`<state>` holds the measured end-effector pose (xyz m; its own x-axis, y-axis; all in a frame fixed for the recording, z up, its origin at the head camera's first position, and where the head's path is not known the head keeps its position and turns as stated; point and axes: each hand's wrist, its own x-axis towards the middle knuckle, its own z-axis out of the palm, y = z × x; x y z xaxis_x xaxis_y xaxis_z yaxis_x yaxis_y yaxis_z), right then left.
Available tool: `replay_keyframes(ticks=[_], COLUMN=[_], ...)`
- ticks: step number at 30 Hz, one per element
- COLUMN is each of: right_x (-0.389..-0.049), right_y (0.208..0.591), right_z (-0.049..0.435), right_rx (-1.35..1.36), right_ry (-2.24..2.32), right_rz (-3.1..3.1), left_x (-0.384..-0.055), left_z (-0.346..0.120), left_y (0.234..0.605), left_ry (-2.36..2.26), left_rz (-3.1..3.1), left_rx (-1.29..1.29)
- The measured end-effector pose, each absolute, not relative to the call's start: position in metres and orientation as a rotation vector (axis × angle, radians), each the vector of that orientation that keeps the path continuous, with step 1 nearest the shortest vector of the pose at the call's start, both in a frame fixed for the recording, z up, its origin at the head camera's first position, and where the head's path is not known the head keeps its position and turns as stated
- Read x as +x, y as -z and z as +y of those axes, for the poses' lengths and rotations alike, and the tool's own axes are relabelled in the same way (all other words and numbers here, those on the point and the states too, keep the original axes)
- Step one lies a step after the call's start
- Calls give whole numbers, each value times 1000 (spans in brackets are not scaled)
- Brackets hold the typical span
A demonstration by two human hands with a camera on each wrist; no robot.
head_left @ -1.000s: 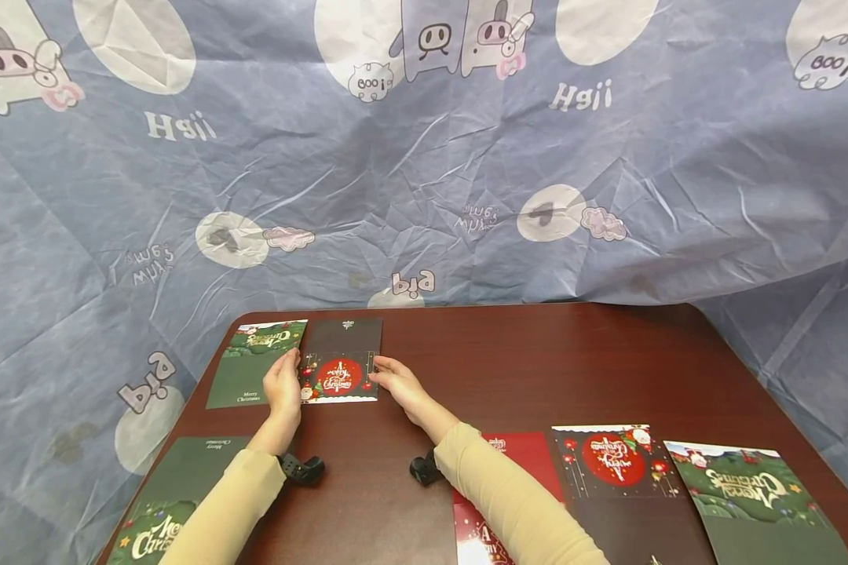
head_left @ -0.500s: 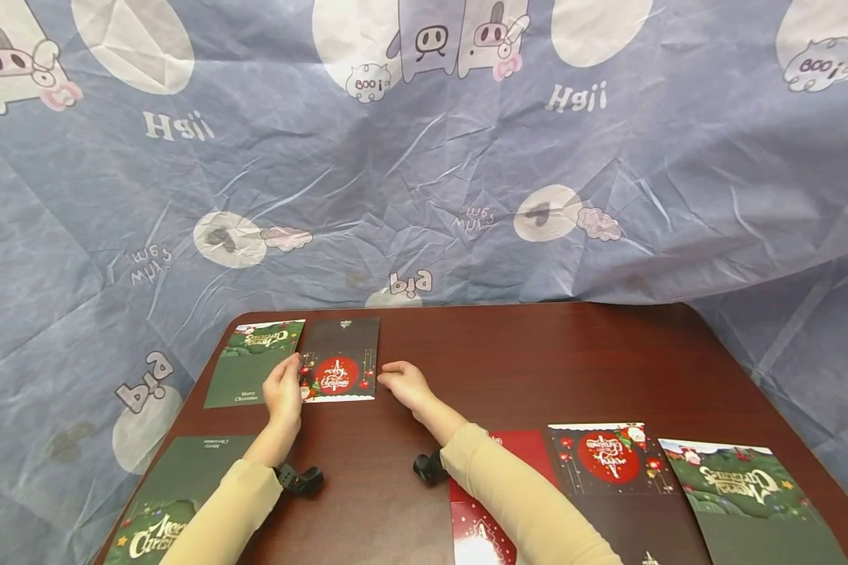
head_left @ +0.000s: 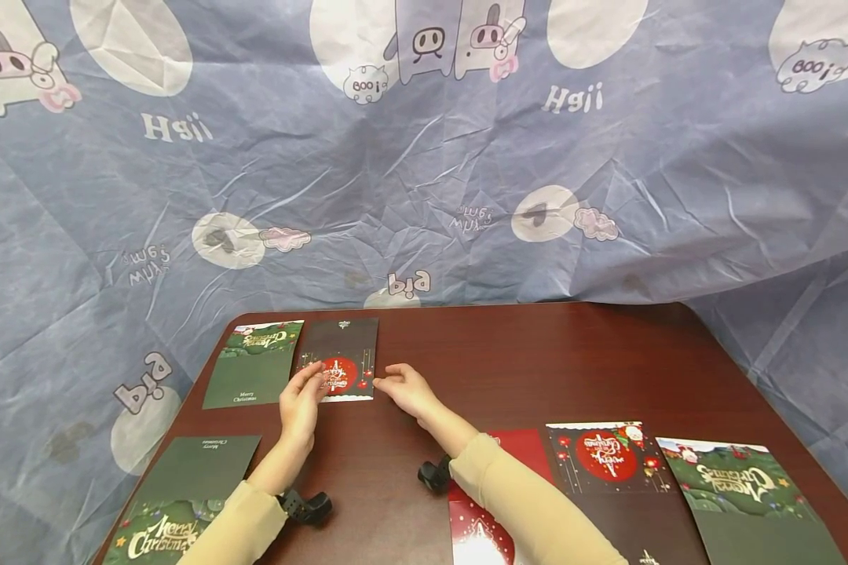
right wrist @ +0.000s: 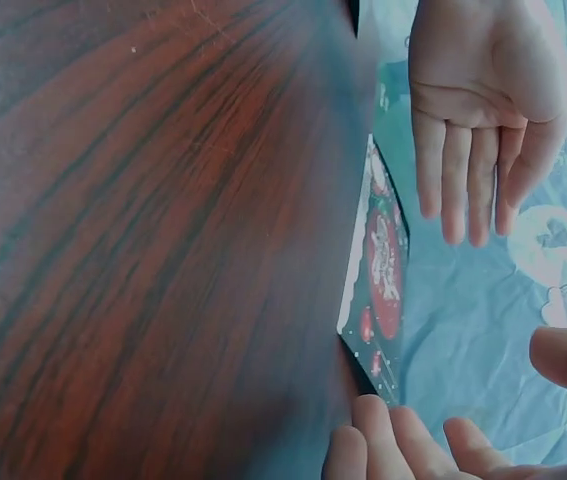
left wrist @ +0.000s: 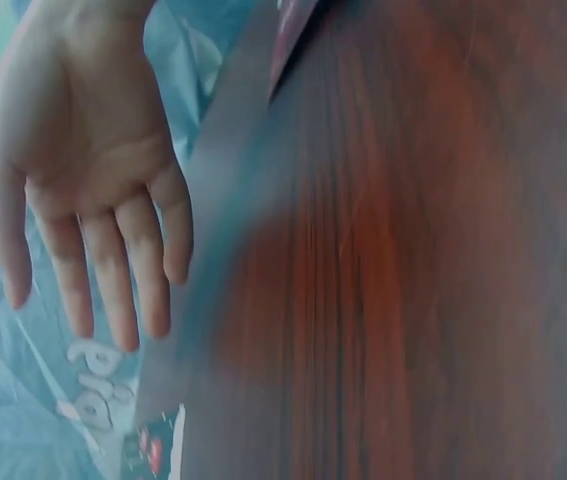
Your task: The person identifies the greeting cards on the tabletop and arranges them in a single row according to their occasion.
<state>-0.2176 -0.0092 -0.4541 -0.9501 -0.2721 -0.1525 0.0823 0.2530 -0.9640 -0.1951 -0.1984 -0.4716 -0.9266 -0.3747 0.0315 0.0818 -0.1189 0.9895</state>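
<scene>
A dark card with a red circle (head_left: 339, 369) lies at the far left of the table, its white edge towards me. My left hand (head_left: 302, 400) overlaps this card's near left part. In the right wrist view the left hand (right wrist: 488, 100) has its fingers extended, palm in sight. At the card's right edge is my right hand (head_left: 406, 390), its thumb tip close to the border and nothing held. The left wrist view shows the right hand (left wrist: 93, 150) with straight fingers. Loosely bent right-hand fingers (right wrist: 403, 440) appear low in the right wrist view.
Left of that card lies a green card (head_left: 250, 373), with another green card (head_left: 191, 486) nearer. At the right front are a red card (head_left: 516, 455), a dark card (head_left: 601, 459) and a green card (head_left: 749, 486). A printed cloth (head_left: 424, 180) hangs behind the table (head_left: 495, 361).
My left hand has moved right from the card's left edge to over its near part. The right hand has let go of the card's right edge, its fingers now just beside it.
</scene>
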Motion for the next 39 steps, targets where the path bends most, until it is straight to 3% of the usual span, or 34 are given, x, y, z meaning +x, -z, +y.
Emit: replay_keyframes(ticks=[39], right_x=[-155], right_y=[437], right_z=[61], right_rx=[-291], right_ry=[1854], right_rz=[2095], left_x=[-122], left_z=[-146], left_y=[466], left_ry=[2368], left_rz=[-2099], left_rx=[126])
